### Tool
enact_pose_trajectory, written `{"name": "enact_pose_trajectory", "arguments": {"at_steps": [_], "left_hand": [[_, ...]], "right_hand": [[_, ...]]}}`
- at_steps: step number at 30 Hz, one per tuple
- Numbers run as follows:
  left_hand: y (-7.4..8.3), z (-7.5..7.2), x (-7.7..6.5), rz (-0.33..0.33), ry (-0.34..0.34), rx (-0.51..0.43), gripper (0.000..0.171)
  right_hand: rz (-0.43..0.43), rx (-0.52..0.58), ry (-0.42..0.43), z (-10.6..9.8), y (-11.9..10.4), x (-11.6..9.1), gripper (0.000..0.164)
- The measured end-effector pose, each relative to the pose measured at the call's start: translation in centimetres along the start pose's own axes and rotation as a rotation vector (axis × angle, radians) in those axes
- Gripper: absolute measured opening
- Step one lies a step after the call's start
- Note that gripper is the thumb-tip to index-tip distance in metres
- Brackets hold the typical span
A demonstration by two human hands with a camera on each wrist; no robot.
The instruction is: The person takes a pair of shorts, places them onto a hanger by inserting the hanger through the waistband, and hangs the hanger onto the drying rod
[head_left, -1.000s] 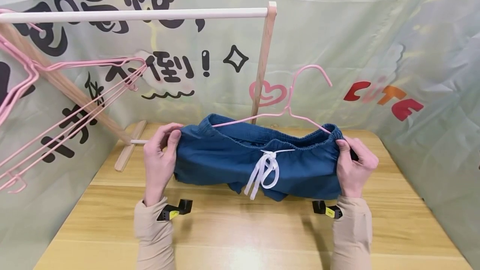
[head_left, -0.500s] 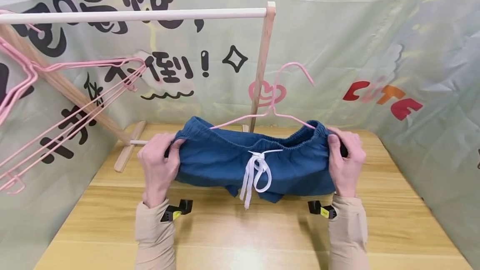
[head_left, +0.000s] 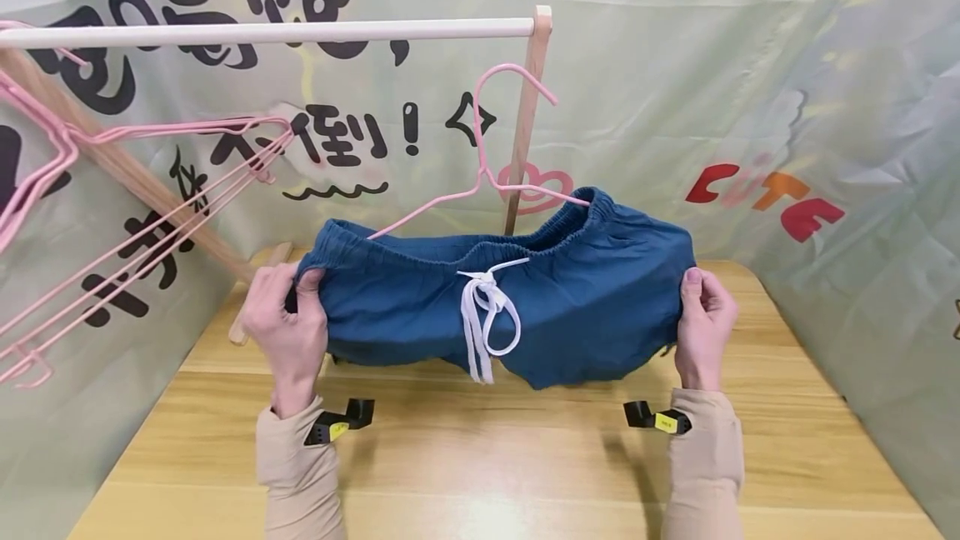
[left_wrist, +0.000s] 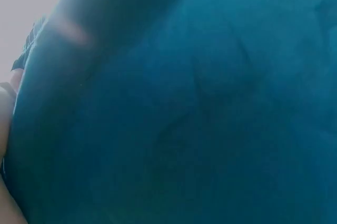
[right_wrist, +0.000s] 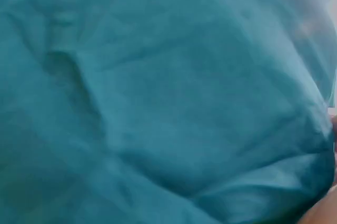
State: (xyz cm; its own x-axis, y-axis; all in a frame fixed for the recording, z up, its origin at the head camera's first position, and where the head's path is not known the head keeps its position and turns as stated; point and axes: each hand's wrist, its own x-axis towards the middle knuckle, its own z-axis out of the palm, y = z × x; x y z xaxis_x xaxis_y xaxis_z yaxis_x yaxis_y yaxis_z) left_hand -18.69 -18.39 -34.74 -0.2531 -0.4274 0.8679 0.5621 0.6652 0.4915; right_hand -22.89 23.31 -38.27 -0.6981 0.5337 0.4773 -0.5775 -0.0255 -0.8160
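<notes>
Blue drawstring shorts (head_left: 600, 298) hang stretched between both hands above the table, a white bow (head_left: 487, 315) at their front. Inside the waistband sits a pink hanger (head_left: 480, 157), its hook sticking up and its lower part hidden by cloth. My left hand (head_left: 288, 327) pinches the waistband's left end. Lower on the other side, my right hand (head_left: 705, 323) pinches the side edge of the cloth, below the waistband. Blue fabric (left_wrist: 184, 103) fills most of the left wrist view, and creased fabric (right_wrist: 184, 87) most of the right wrist view.
A drying rack with a white rail (head_left: 337, 30) and a wooden post (head_left: 528, 107) stands behind the shorts. Several pink hangers (head_left: 150, 132) hang from it at the left. The wooden table (head_left: 487, 457) lies below, with printed fabric walls (head_left: 750, 65) around.
The shorts and hanger have risen and shifted left, the hook now near the rack's post. My left hand has moved left. My right hand has gone from the waistband's end to the side edge lower down.
</notes>
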Motion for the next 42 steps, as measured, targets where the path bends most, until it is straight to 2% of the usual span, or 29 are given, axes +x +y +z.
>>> {"name": "enact_pose_trajectory", "arguments": {"at_steps": [5, 7, 10, 14, 16, 22, 27, 31, 35, 42], "left_hand": [[0.5, -0.1, 0.1, -0.013, 0.002, -0.032, 0.019], [0.8, -0.1, 0.2, -0.007, 0.001, -0.041, 0.019], [1.0, -0.1, 0.2, 0.000, -0.004, -0.046, 0.018], [0.8, -0.2, 0.2, 0.001, -0.043, -0.040, 0.017], [0.7, -0.3, 0.1, 0.001, -0.059, -0.049, 0.017], [0.6, -0.2, 0.0, 0.051, -0.090, -0.081, 0.013], [0.6, -0.1, -0.1, 0.091, -0.093, -0.075, 0.014], [0.7, 0.0, -0.1, 0.122, -0.090, -0.052, 0.019], [0.8, -0.1, 0.0, 0.171, -0.116, -0.003, 0.021], [1.0, -0.4, 0.0, 0.198, -0.160, 0.151, 0.019]], "right_hand": [[0.009, 0.054, 0.080, -0.8, 0.5, 0.5, 0.025], [0.040, 0.105, 0.061, -0.9, 0.5, 0.6, 0.025], [0.149, 0.154, -0.001, -1.0, 0.4, 0.6, 0.022], [0.243, 0.161, -0.079, -1.0, 0.1, 0.5, 0.019], [0.214, 0.181, -0.109, -0.9, -0.2, 0.3, 0.018], [0.007, 0.309, -0.235, -0.1, -1.3, -0.2, 0.035], [-0.065, 0.355, -0.152, 0.4, -1.7, -0.4, 0.015], [-0.107, 0.305, -0.077, 0.5, -1.5, -0.3, 0.026], [-0.137, 0.262, -0.031, 0.6, -1.1, -0.3, 0.028], [-0.115, 0.261, -0.029, 1.0, -0.8, -0.3, 0.026]]}}
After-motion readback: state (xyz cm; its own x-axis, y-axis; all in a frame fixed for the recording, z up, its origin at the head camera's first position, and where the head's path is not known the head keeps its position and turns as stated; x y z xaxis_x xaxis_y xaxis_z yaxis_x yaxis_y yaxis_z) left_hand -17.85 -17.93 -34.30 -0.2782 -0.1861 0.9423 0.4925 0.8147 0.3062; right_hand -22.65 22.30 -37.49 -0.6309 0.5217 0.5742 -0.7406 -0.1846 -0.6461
